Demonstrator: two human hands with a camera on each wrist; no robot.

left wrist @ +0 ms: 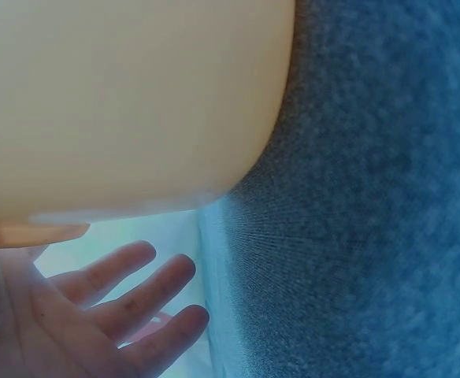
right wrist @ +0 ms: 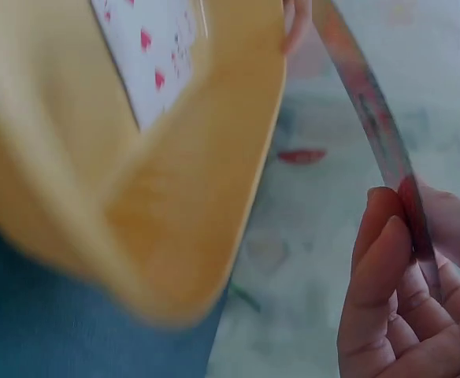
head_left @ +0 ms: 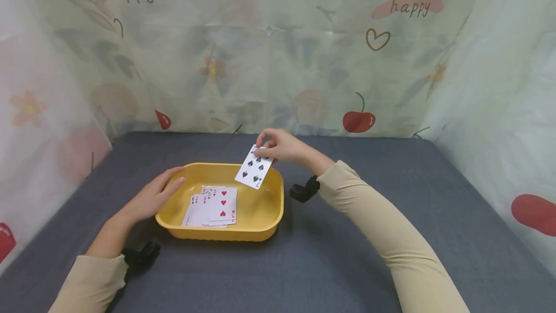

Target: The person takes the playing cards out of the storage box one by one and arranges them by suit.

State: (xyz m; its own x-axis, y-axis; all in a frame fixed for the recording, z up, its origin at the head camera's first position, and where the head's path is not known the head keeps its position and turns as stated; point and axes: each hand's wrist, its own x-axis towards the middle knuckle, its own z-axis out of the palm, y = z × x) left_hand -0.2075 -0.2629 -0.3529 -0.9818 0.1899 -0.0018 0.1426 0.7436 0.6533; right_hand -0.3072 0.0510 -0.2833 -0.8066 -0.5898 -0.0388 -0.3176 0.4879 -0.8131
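Observation:
My right hand [head_left: 284, 146] pinches a playing card [head_left: 254, 168], the seven of spades, between thumb and fingers, above the back right part of a yellow plastic basin [head_left: 217, 234]. In the right wrist view the card [right wrist: 380, 126] shows nearly edge-on and slightly bent. Several overlapping cards [head_left: 217, 206] lie face up on the left side of the basin floor, with a three of hearts on top. My left hand [head_left: 152, 194] rests at the basin's left rim, thumb over the edge. Its other fingers [left wrist: 147, 295] extend loosely outside the basin wall in the left wrist view.
The basin stands on a table covered with dark grey cloth [head_left: 347, 264]. A patterned curtain [head_left: 269, 62] hangs behind the table and along both sides. A black wrist camera [head_left: 305, 190] is strapped to the right wrist, another [head_left: 142, 255] to the left.

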